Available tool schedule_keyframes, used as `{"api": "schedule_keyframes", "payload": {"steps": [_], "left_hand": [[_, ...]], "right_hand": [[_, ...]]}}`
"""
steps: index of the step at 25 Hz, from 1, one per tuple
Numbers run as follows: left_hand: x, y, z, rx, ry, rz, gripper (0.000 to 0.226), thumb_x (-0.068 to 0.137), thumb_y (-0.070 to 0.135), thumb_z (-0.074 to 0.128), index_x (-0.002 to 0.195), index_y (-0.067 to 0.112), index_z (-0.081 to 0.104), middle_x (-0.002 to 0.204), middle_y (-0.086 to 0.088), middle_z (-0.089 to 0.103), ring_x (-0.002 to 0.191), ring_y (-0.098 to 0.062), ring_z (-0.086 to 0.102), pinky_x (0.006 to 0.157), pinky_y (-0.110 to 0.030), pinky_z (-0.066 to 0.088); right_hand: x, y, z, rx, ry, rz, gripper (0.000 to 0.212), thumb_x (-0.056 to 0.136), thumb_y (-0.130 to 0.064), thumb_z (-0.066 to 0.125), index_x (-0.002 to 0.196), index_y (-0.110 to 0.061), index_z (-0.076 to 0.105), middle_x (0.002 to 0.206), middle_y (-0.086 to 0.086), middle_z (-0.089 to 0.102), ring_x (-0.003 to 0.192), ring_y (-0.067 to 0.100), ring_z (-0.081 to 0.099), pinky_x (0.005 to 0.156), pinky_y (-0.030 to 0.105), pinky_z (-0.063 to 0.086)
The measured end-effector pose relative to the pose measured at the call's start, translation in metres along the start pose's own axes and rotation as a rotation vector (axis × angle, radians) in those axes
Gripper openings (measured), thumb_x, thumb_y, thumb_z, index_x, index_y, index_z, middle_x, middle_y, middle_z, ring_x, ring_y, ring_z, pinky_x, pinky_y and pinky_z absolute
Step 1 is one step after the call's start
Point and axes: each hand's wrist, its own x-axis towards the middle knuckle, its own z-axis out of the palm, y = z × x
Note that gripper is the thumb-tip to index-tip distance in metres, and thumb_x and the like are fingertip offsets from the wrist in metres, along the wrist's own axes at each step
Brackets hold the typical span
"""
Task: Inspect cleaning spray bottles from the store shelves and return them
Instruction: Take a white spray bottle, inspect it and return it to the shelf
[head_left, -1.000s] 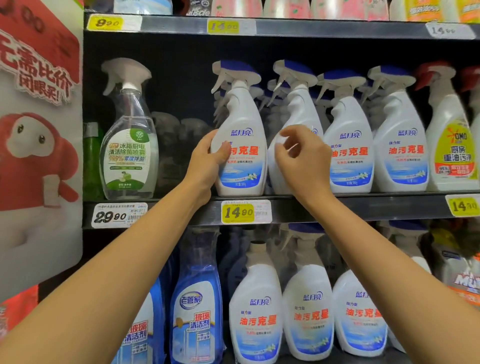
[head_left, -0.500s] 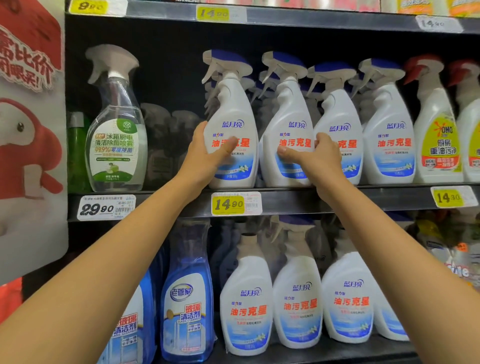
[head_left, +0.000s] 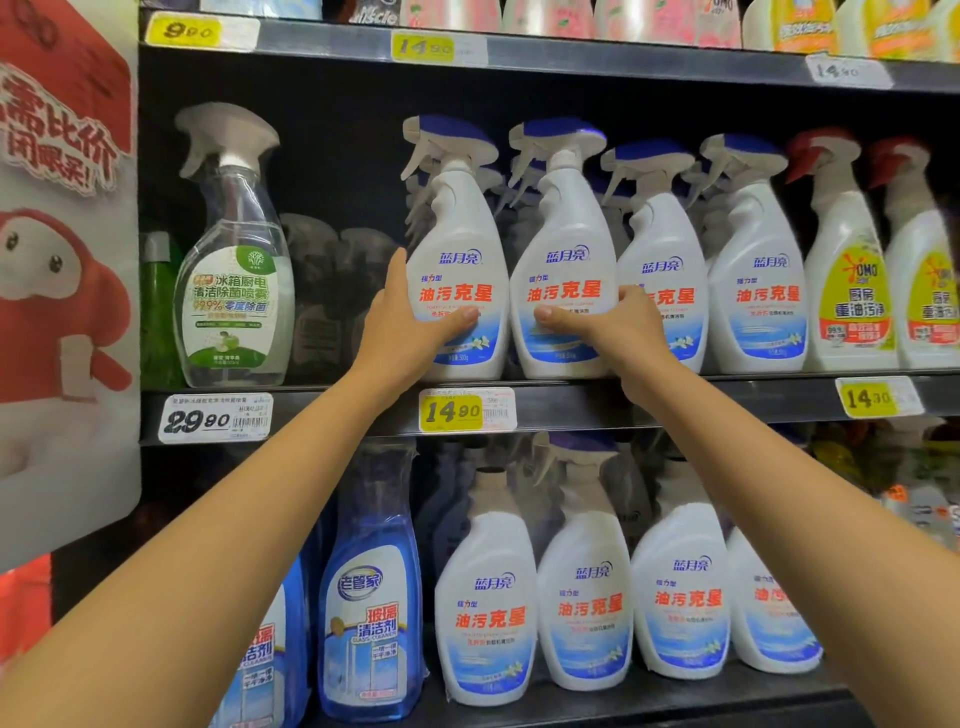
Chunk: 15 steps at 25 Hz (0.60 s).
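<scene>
- Since a second ago the right hand has gone from hovering curled before the row to wrapping the second white plastic spray bottle. Its thumb lies across the label and its fingers are hidden behind.
- Meanwhile the left hand keeps its hold on the first white plastic spray bottle, thumb on the front, palm against the left flank.
- Both bottles, their blue-topped triggers pointing left, stand upright at the front of the dark metal middle shelf, just beside each other.
- The step in hand, I judge, is drawing the pair off the shelf for a look.
- Lift each a little before pulling, so the bases clear the shelf lip and the yellow price tag.
- Bring them straight out. The third white spray bottle stands right behind the right hand and could topple if dragged.
- Both grips sit low on the bodies, so keep the bottles upright, since the trigger heads likely make them top-heavy.
</scene>
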Motion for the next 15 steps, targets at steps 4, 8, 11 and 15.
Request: {"api": "schedule_keyframes", "payload": {"steps": [4,8,11,15], "left_hand": [[-0.005,0.003,0.002,0.079,0.094,-0.030,0.082,0.079,0.036,0.076,0.143,0.014,0.030,0.137,-0.009,0.047,0.121,-0.023,0.050,0.103,-0.043,0.044],[-0.025,0.011,0.008,0.246,0.425,0.085,0.065,0.084,0.036,0.069,0.138,0.014,0.040,0.141,-0.011,0.036,0.127,-0.023,0.039,0.103,-0.032,0.032],[-0.052,0.025,0.020,0.050,0.390,0.243,0.049,0.086,0.021,0.066,0.130,0.009,0.048,0.130,-0.011,0.045,0.114,-0.015,0.047,0.095,-0.019,0.038],[-0.107,0.051,0.039,-0.405,0.015,0.199,0.041,0.083,0.028,0.064,0.122,0.023,0.053,0.108,0.009,0.062,0.097,0.000,0.061,0.081,-0.016,0.050]], "right_hand": [[-0.005,-0.004,-0.007,0.046,-0.067,-0.058,0.040,0.069,-0.030,0.086,0.102,-0.021,0.067,0.096,-0.004,0.074,0.090,0.012,0.070,0.076,0.027,0.057],[-0.016,-0.004,-0.016,0.053,-0.002,-0.140,0.058,0.070,-0.030,0.085,0.120,-0.016,0.058,0.109,-0.002,0.070,0.098,0.012,0.067,0.081,0.027,0.056],[-0.039,-0.009,-0.028,0.089,0.033,-0.226,0.061,0.071,-0.028,0.085,0.120,-0.016,0.051,0.108,-0.008,0.066,0.096,0.006,0.066,0.076,0.019,0.055],[-0.092,-0.016,-0.046,0.141,0.025,-0.283,0.061,0.063,-0.038,0.086,0.110,-0.017,0.054,0.102,-0.007,0.070,0.091,0.004,0.069,0.075,0.021,0.056]]}}
